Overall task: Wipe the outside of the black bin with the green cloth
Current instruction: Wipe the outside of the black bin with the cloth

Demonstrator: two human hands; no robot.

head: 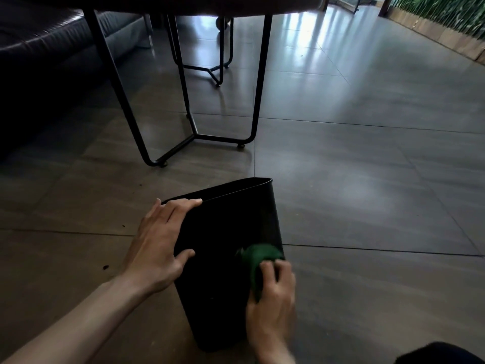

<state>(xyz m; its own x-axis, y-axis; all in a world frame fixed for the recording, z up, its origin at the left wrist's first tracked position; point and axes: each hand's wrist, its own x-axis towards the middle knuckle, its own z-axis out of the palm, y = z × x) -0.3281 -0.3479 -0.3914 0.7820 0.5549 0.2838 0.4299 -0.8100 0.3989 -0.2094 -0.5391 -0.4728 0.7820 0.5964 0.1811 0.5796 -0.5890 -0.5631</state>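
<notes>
The black bin [223,232] lies tilted on the tiled floor, its open rim pointing away from me and its base near my knees. My left hand [160,245] holds its left edge, fingers hooked over the rim corner and thumb pressed on the upper side. My right hand [271,300] grips the bunched green cloth [258,261] and presses it against the bin's upper side near the right edge. Blur smears the cloth.
A table's black metal legs [194,132] stand on the floor just beyond the bin. A dark sofa [52,43] fills the far left. Open tiled floor [367,179] stretches to the right, with a green plant wall [446,14] at the far right.
</notes>
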